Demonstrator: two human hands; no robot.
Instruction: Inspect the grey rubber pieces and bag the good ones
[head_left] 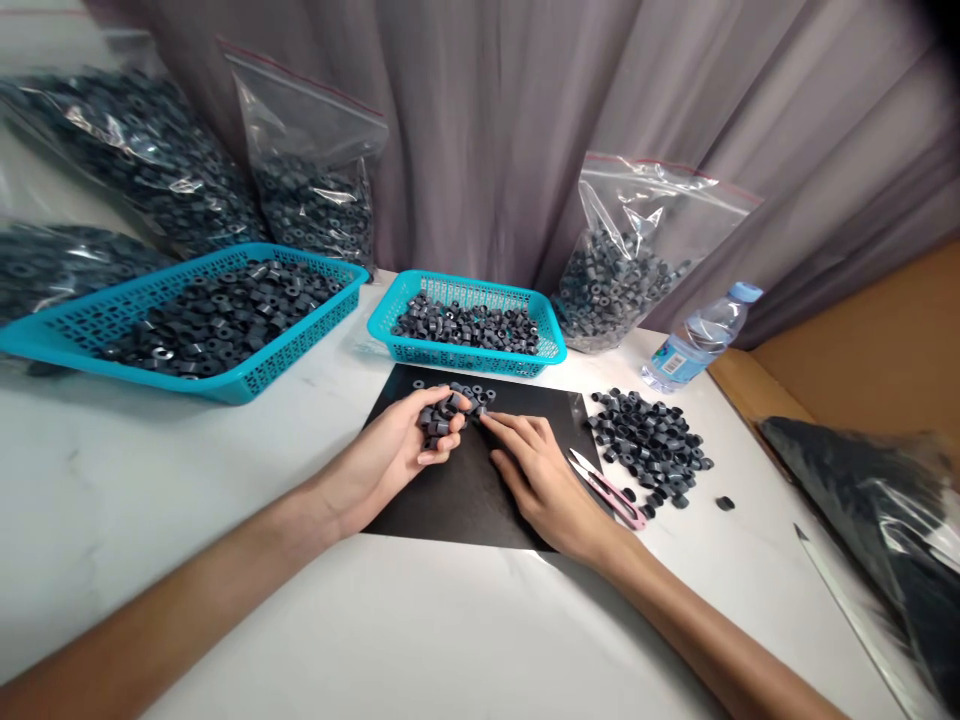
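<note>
My left hand (431,420) is cupped around a handful of small dark grey plastic rings (437,428), its fingers curled over them. Beneath both hands lies a black mat (442,510). My right hand (536,465) rests low over the mat with fingers stretched forward and thumb apart. Its index fingertip touches or nearly touches a ring (481,409) beside the left fingers. More loose rings (489,395) lie at the mat's back edge, partly hidden by the left hand. Just right of the right hand are pink-handled thread snips (611,490), blades pointing back and left.
A small turquoise basket (465,357) and a larger turquoise basket (247,385) hold more rings. A heap of dark pieces (649,445) lies at right, near a water bottle (701,340). Zip bags (315,190) of rings stand before a grey curtain (480,150). Another filled bag (862,500) lies far right.
</note>
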